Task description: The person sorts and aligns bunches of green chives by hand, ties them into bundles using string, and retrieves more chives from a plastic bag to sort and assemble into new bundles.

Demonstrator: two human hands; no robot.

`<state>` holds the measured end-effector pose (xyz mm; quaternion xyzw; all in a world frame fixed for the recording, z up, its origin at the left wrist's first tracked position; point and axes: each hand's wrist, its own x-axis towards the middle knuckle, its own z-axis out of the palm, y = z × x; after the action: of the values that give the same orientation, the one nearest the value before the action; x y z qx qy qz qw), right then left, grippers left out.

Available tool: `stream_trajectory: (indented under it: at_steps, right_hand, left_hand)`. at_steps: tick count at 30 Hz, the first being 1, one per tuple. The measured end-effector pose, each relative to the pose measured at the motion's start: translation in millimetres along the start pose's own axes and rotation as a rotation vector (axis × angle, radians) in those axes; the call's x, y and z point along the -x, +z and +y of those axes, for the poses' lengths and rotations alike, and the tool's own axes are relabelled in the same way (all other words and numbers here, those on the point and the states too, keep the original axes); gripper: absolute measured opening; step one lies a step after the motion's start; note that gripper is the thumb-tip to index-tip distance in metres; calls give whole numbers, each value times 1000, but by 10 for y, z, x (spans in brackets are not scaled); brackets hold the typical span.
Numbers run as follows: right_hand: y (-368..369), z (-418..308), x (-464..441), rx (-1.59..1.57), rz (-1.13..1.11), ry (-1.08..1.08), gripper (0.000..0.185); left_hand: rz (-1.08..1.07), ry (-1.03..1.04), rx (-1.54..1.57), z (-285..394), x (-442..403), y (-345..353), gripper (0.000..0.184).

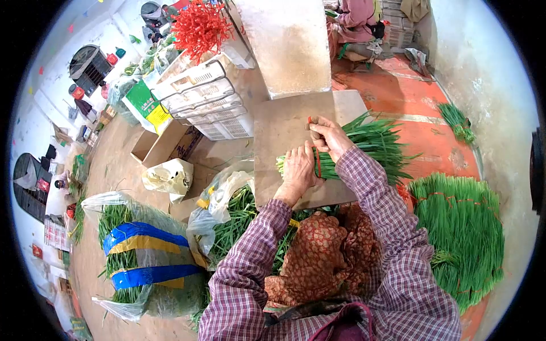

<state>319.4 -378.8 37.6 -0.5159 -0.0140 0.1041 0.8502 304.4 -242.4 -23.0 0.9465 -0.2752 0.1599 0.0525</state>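
A bunch of long green leaves like garlic chives (375,142) lies across a brown board (278,125), pale cut ends to the left and leaf tips to the right. My left hand (299,170) is closed over the bunch near the cut ends, pressing it against the board. Just beyond it, my right hand (331,136) pinches a red tie (318,165) that runs around the bunch. One end of the tie sticks up above the right fingers. The underside of the bunch is hidden.
At right, tied bunches (458,233) are stacked on orange flooring beside a wall. Left of my arms lie a plastic-wrapped bale of greens (153,256) and an open bag of greens (236,216). White crates (213,102) carry a clump of red ties (200,28). Another person (355,20) sits behind.
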Motion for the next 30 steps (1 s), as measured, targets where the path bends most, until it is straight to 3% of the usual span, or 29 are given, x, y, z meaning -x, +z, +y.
stream_trajectory:
  at_steps: [5, 12, 15, 16, 18, 19, 24, 30]
  right_hand:
    - [157, -44, 283, 21, 37, 3, 6]
    - [193, 113, 724, 176, 4, 1, 10]
    - [295, 279, 1018, 545, 67, -202, 11]
    - [265, 440, 1063, 561, 88, -319, 10]
    - [213, 652, 1179, 592, 134, -429, 10]
    - [215, 731, 1271, 519, 133, -358, 10]
    - [130, 1150, 1386, 592, 136, -506, 11]
    - [-23, 1280, 1282, 826, 89, -554, 11]
  left_hand:
    - [-86, -67, 16, 27, -20, -95, 80]
    - [-40, -35, 56, -40, -43, -67, 70]
    - [92, -19, 93, -61, -29, 49, 48]
    - [7, -15, 113, -101, -36, 39, 42]
    - [-4, -53, 101, -92, -49, 63, 46]
    - [-17, -45, 97, -88, -48, 21, 46]
    - [8, -1, 121, -54, -18, 27, 78]
    - [-20, 26, 115, -50, -54, -60, 89]
